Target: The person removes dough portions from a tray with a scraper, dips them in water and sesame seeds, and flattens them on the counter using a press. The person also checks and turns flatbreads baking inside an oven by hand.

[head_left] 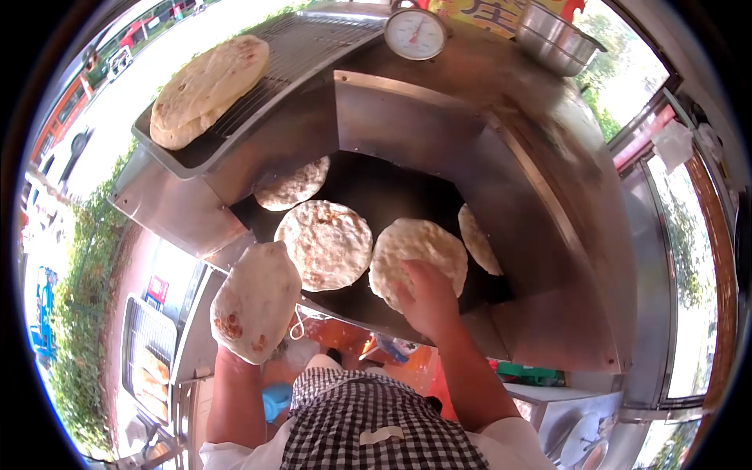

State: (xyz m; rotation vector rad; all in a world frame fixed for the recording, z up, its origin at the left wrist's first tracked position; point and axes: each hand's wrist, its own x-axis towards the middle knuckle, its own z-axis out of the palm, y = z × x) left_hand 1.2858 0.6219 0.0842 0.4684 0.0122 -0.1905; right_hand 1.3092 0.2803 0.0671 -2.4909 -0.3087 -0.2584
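Observation:
A pale round flatbread with brown spots point(256, 301) is held up at the griddle's left edge by my left hand point(238, 360). That hand is mostly hidden beneath the bread; only the wrist side shows. My right hand point(429, 298) rests its fingertips on top of another flatbread point(399, 243) lying on the dark griddle point(392, 176); thumb and fingers are apart. Beside it lies a blistered flatbread point(323, 244). Farther back is a smaller-looking flatbread point(294, 185), and at the right a partly hidden flatbread point(478, 239) leans near the metal wall.
Metal walls point(407, 113) surround the griddle. Stacked flatbreads point(207, 90) sit on a wire-racked tray point(294, 51) at back left. A dial thermometer point(416, 34) and a metal pot point(554, 41) stand behind. Lower left, a tray point(149, 329) holds baked pieces.

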